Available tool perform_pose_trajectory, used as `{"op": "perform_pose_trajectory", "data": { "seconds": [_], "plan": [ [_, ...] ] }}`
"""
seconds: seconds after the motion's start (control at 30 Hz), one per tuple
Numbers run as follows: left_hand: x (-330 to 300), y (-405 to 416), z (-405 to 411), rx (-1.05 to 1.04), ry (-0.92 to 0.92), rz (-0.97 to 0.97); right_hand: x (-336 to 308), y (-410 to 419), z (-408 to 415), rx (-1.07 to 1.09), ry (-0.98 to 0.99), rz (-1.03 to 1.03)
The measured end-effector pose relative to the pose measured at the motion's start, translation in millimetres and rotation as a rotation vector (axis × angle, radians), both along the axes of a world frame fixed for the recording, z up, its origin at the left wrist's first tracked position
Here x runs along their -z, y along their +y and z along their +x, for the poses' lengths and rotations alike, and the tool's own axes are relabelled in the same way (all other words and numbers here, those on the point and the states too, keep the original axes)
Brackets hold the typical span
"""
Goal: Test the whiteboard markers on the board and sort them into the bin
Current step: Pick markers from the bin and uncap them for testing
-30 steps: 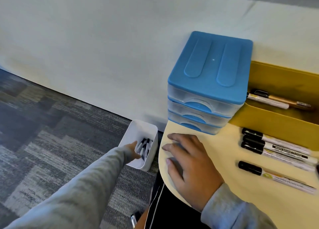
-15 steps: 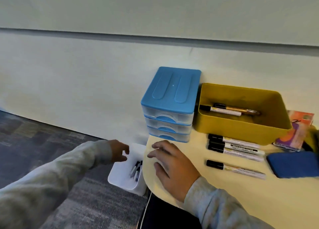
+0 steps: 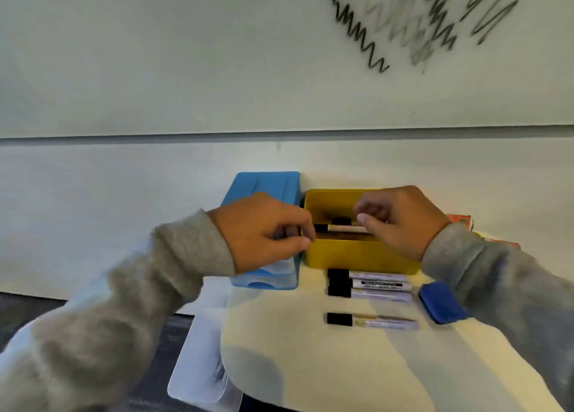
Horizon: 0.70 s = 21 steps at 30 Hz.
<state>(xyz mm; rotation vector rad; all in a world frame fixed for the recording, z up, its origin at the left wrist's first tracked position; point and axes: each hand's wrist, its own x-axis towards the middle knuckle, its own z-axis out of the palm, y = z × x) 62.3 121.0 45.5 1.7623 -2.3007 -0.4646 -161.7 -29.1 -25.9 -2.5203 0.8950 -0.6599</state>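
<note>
We hold both hands over the yellow bin (image 3: pixel 357 256) at the table's (image 3: pixel 310 365) back edge. Our left hand (image 3: pixel 264 231) has its fingertips curled by a marker's (image 3: pixel 341 228) black cap; our right hand (image 3: pixel 400 222) curls at its other end. Whether either actually grips it, we cannot tell. Four markers (image 3: pixel 372 287) lie just in front of the bin, a blue eraser (image 3: pixel 441 303) to their right.

white bin (image 3: pixel 198 365): blurred, contents unreadable | marker (image 3: pixel 341 228): ends hidden behind both hands

Even light, heavy motion blur
</note>
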Motion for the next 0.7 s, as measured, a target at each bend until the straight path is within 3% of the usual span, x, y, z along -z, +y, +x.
{"op": "perform_pose_trajectory", "data": {
  "seconds": [0.13,0.2,0.5,0.7],
  "plan": [
    [12,-67,-39,0.042,-0.144,0.076,9,-47,3,0.103,0.512,0.05],
    [20,-97,-49,0.034,-0.262,0.179,15,-57,10,0.111,0.642,0.064],
    [53,-158,-67,0.108,-0.616,0.622,37,-76,35,0.038,0.802,0.095],
    [78,-171,-74,0.147,-0.669,0.632,55,-81,39,0.031,0.873,0.107]
  ]
}}
